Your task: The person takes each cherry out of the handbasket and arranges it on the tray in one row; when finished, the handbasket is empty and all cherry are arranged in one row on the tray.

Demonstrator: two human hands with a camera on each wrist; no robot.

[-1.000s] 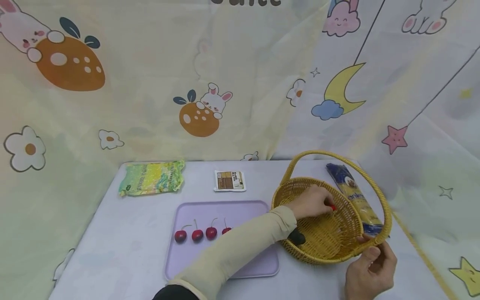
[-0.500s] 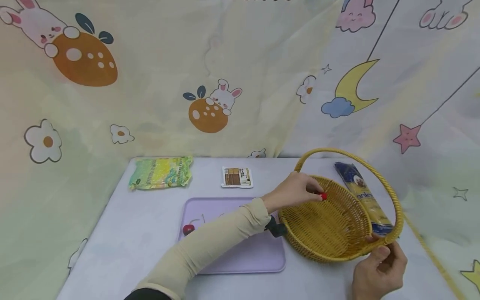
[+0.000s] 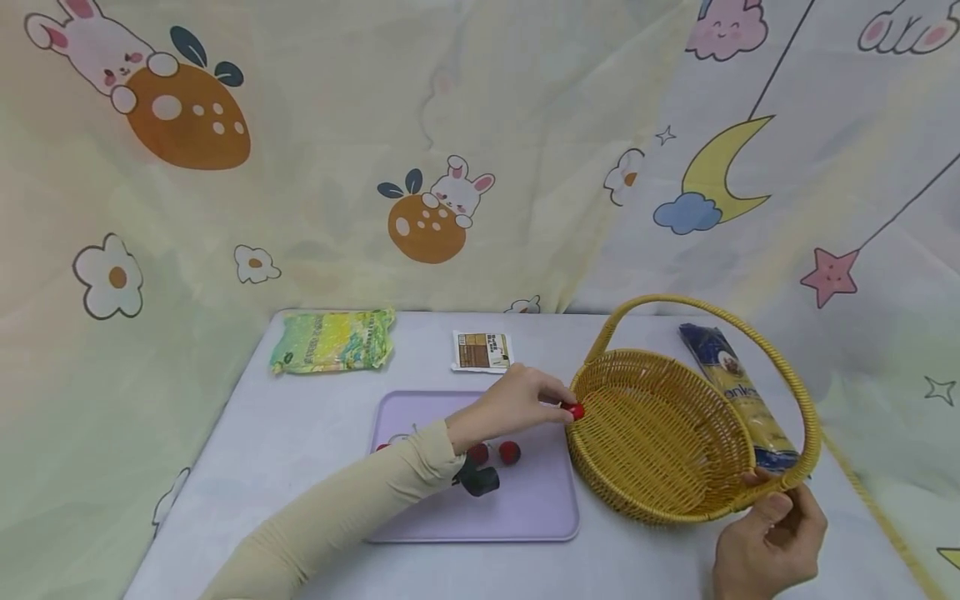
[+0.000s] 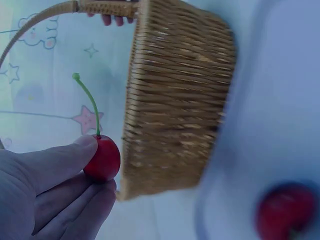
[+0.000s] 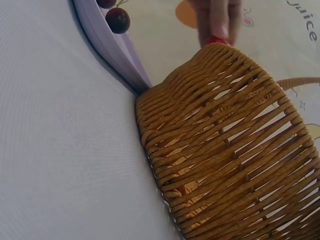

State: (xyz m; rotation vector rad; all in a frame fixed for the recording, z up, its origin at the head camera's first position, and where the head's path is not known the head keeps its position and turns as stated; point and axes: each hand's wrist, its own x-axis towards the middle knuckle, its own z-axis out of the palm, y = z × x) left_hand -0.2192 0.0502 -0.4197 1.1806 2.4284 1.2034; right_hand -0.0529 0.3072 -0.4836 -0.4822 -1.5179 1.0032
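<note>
My left hand [image 3: 517,408] pinches a red cherry [image 3: 574,411] between thumb and fingers, just at the left rim of a yellow wicker basket [image 3: 660,492]. In the left wrist view that cherry [image 4: 104,159] has a green stem pointing up. My right hand [image 3: 772,537] grips the basket's near right rim at the foot of its handle, and the basket is tilted. Inside the basket only woven bottom shows. Left of it, a purple tray [image 3: 525,521] bears dark red cherries [image 3: 510,452], some partly hidden by my left forearm.
A green-yellow packet [image 3: 333,342] lies at the back left of the white table. A small brown-and-white packet [image 3: 482,352] is behind the tray. Behind the basket's right side lies a blue-and-yellow bag [image 3: 738,396]. A printed cloth hangs at the back.
My left hand has moved left with the cherry, from inside the basket to its left rim. The right hand keeps its hold on the basket. The head view has shifted slightly.
</note>
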